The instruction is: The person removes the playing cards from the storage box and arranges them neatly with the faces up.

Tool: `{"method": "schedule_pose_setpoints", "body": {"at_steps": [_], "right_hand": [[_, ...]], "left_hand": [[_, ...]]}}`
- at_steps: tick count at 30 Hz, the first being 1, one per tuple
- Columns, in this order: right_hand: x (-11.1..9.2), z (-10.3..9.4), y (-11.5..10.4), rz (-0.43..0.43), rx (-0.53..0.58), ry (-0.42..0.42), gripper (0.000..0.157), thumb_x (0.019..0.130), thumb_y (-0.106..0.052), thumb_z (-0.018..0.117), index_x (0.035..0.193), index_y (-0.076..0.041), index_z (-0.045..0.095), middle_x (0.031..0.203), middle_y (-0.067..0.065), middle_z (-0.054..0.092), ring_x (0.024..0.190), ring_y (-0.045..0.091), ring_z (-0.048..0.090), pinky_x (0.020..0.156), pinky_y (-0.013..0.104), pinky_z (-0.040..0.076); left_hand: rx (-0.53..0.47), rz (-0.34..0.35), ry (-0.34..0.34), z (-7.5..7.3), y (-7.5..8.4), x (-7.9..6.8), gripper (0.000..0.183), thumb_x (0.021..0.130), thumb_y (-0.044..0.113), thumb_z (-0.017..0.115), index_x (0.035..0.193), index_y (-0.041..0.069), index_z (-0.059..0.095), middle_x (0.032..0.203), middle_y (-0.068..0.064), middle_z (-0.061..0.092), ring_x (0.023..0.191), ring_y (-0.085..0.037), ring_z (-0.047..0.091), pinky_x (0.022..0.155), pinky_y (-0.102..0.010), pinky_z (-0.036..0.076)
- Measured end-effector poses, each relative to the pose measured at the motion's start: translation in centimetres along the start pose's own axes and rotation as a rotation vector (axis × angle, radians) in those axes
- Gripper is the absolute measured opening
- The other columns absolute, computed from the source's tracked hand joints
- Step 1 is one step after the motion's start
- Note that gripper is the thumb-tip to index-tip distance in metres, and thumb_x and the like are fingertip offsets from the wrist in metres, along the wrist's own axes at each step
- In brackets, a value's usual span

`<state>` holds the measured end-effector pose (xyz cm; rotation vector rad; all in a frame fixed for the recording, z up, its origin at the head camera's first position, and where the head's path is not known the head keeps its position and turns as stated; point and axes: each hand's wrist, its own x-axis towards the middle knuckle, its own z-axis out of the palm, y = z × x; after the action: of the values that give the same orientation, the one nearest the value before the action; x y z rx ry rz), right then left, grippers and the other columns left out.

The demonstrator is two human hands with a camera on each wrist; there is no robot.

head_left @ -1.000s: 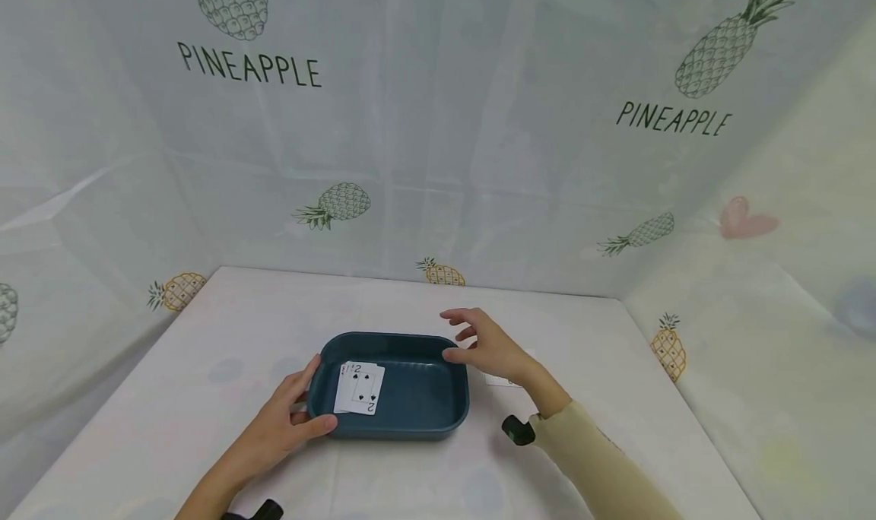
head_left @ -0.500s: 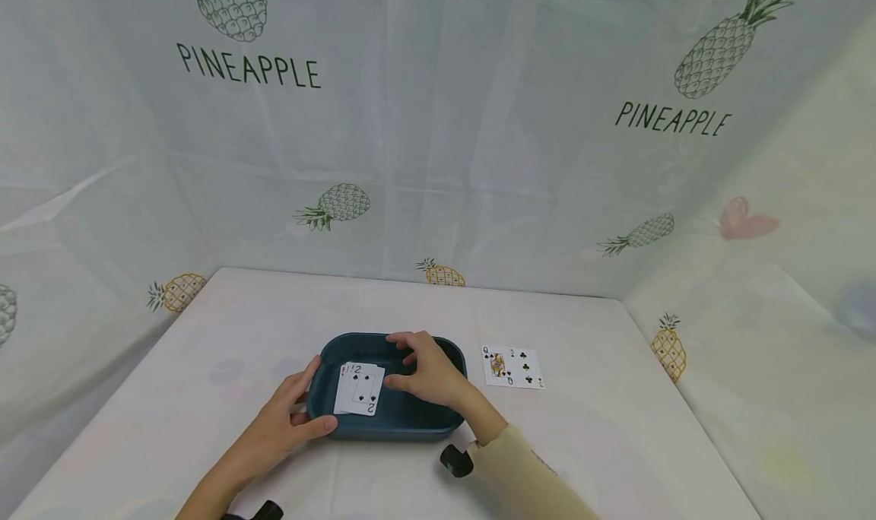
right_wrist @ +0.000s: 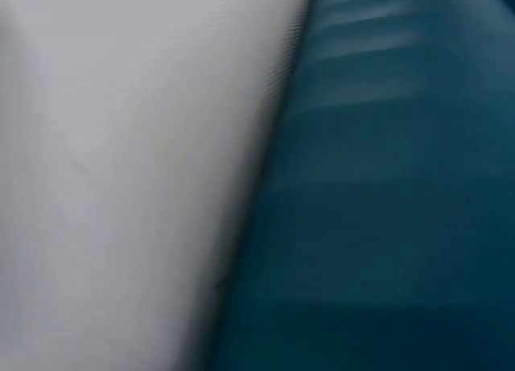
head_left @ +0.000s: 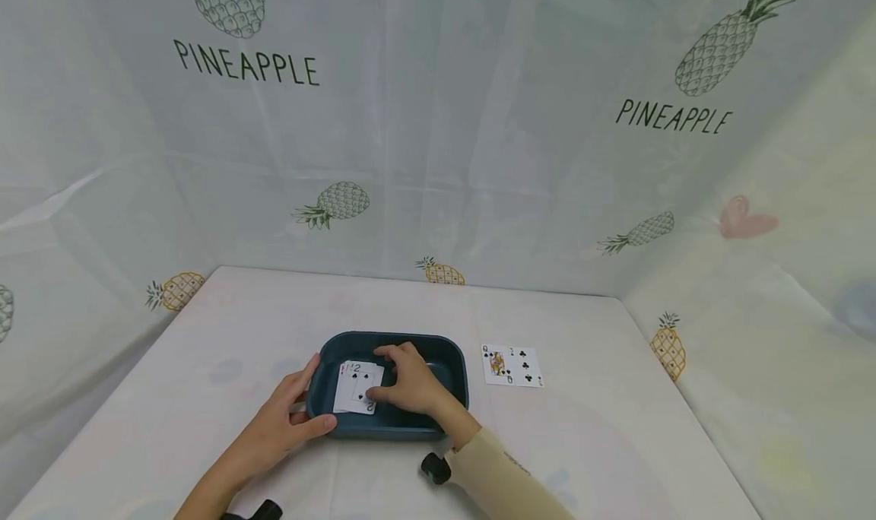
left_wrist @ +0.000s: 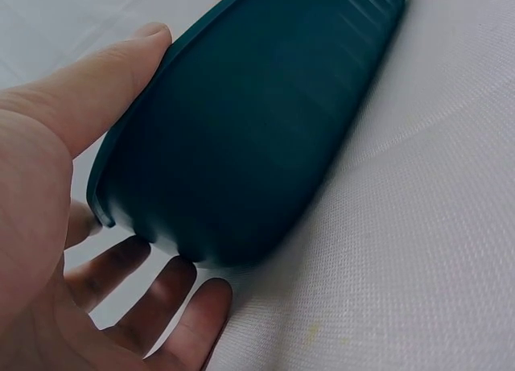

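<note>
A dark teal tray [head_left: 390,431] stands on the white-covered table. My left hand [head_left: 277,425] grips its left end, thumb at the rim and fingers round the outer wall, as the left wrist view shows on the tray [left_wrist: 233,146]. Inside, at the left, lies a small stack of playing cards [head_left: 352,389] with a two of spades on top. My right hand [head_left: 414,383] is over the tray, its thumb at the right edge of that stack and its fingers loosely bent. In the right wrist view only the tray's outer wall [right_wrist: 386,242] and blurred cloth appear.
Right of the tray lie face-up cards [head_left: 513,366] on the table, a queen and a card of clubs, side by side or overlapping. A pineapple-printed sheet [head_left: 438,163] hangs behind the table and at both sides.
My right hand has moved left from above the tray's right end to the card stack, uncovering the cards on the table. The left hand and tray have stayed put.
</note>
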<state>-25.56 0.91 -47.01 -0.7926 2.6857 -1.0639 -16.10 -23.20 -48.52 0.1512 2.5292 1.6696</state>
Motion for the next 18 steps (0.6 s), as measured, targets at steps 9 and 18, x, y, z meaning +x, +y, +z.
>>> {"method": "schedule_pose_setpoints", "body": {"at_steps": [9, 18], "right_hand": [[-0.07, 0.56, -0.58, -0.021, -0.164, -0.033, 0.074, 0.075, -0.046, 0.082, 0.137, -0.016, 0.056, 0.125, 0.005, 0.050, 0.107, 0.018, 0.043, 0.090, 0.037, 0.043], [-0.27, 0.67, -0.61, -0.026, -0.231, -0.047, 0.081, 0.071, -0.048, 0.085, 0.139, -0.019, 0.054, 0.126, 0.001, 0.046, 0.106, 0.016, 0.040, 0.090, 0.036, 0.041]], "left_hand": [[-0.007, 0.035, -0.015, -0.24, -0.28, 0.21, 0.093, 0.087, 0.031, 0.075, 0.157, 0.034, 0.014, 0.150, -0.011, 0.026, 0.131, -0.034, 0.044, 0.090, -0.021, 0.050], [-0.025, 0.022, -0.026, -0.23, -0.35, 0.19, 0.093, 0.088, 0.030, 0.074, 0.157, 0.035, 0.012, 0.151, -0.011, 0.024, 0.132, -0.035, 0.043, 0.089, -0.021, 0.050]]}}
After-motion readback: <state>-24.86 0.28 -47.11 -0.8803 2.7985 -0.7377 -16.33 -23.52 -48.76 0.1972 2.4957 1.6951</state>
